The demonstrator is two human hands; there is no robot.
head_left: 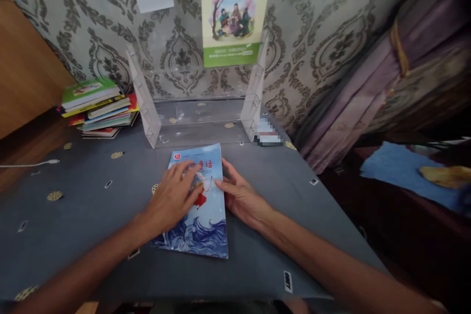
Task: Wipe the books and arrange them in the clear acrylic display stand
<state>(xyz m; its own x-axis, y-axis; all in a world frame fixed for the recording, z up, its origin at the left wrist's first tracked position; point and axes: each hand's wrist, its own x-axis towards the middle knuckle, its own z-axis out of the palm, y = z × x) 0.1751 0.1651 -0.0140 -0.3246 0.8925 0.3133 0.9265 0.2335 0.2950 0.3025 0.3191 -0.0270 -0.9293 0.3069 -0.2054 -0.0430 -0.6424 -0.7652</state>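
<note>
A blue paperback book [211,225] lies on the table, its cover printed with red characters, a small red figure and dark blue waves. My left hand [174,191] rests flat on the cover with its fingers spread. At the book's right edge is my right hand [245,196], its thumb over the cover and its other fingers along or under the edge, partly hidden. Just beyond the book stands a clear plastic tiered rack [198,132]. A green and cream book [231,54] is upright at the rack's upper back, against the wall.
A stack of books [101,108] sits at the back left, near a white cable [29,164]. Right of the rack lies a small blurred-out item [268,132]. The table [91,206] has a grey patterned cover. A purple curtain [353,73] hangs beyond its right edge.
</note>
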